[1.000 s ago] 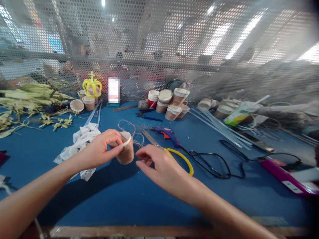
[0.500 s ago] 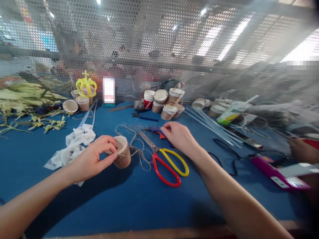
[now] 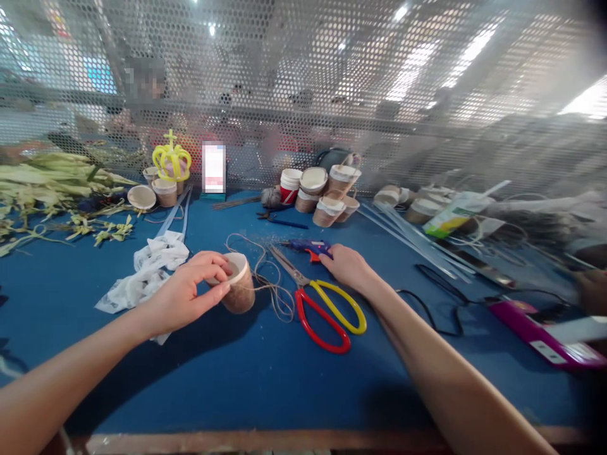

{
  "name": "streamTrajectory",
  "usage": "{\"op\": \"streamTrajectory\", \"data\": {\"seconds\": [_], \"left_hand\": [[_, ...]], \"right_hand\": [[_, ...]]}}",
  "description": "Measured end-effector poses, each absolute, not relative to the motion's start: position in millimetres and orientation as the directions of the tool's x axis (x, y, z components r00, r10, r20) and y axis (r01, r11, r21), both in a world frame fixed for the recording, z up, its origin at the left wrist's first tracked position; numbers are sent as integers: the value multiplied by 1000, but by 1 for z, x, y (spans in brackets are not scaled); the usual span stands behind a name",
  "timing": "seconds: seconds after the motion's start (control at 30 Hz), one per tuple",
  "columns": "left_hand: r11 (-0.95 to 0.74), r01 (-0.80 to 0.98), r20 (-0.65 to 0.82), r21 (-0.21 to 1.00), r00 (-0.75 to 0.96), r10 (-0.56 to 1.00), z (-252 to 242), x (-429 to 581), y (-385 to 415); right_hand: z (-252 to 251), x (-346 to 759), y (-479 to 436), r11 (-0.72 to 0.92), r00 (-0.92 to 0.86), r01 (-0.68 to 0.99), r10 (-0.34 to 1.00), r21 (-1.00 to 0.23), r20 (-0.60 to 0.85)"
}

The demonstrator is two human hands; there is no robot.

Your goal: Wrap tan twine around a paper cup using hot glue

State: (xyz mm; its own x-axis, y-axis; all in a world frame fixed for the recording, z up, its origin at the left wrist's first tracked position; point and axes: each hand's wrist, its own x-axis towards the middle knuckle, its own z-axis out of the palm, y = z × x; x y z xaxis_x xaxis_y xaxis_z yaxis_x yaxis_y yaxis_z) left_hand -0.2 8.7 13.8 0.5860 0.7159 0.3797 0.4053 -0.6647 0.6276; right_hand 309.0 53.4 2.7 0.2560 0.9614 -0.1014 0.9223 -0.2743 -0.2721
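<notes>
My left hand grips the rim of a small brown paper-like cup, fingers inside and thumb outside. The cup has a pale lining and tilts slightly on the blue table. A thin strand of twine runs from the cup's side into loose loops. My right hand is closed round the handle end of a blue glue gun with an orange-red trigger; the gun lies with its nozzle pointing left. Between my hands lie scissors with one red and one yellow handle, blades nearly together.
Crumpled white material lies left of the cup. Behind stand more cups, a yellow crown, a phone and pliers. Glue sticks, a black cable and a purple power strip lie right. Perforated metal rises behind.
My right hand has slid back and slightly right, from over the glue gun to its handle end, exposing more of the gun. My left hand stays on the cup. The view has shifted slightly.
</notes>
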Motion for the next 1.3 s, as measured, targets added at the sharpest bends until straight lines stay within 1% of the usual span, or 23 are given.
{"op": "streamTrajectory", "data": {"seconds": [0.1, 0.17, 0.23, 0.33, 0.37, 0.4, 0.47, 0.5, 0.57, 0.7, 0.83, 1.07, 1.3], "left_hand": [[-639, 418, 372, 646, 558, 741, 15, -1, 10], [-612, 422, 354, 669, 543, 761, 15, -1, 11], [-587, 416, 340, 694, 529, 777, 14, -1, 13], [-556, 405, 336, 726, 496, 801, 12, -1, 16], [-546, 399, 337, 737, 483, 808, 11, -1, 16], [-537, 393, 339, 747, 471, 815, 10, -1, 17], [-526, 379, 340, 761, 457, 822, 9, -1, 17], [-523, 376, 338, 765, 457, 823, 8, -1, 17], [-514, 379, 329, 770, 455, 827, 7, -1, 17], [-510, 394, 327, 764, 444, 834, 5, 0, 18], [-534, 413, 336, 738, 461, 821, 6, 1, 17], [-547, 401, 350, 735, 467, 812, 9, 3, 14], [-489, 380, 284, 785, 481, 830, 9, 3, 13]], "right_hand": [[11, 308, 49, -255, 253, 856, 965, -449, -66], [20, 304, 42, -209, 232, 778, 972, -593, -39], [30, 296, 31, -154, 201, 688, 979, -710, -17], [43, 276, 8, -88, 121, 558, 992, -825, -24], [46, 267, 0, -66, 58, 480, 997, -875, -44], [47, 258, -8, -39, 1, 445, 999, -895, -43], [47, 241, -21, 9, -49, 405, 999, -914, -12], [45, 234, -27, 30, -101, 379, 995, -925, -9], [40, 225, -35, 45, -139, 348, 990, -936, -4], [28, 221, -41, 15, -127, 407, 991, -913, -40], [20, 223, -42, 46, -169, 464, 985, -885, -37], [15, 221, -41, 101, -206, 421, 978, -901, 13], [18, 221, -41, 126, -178, 467, 983, -875, 46]]}}
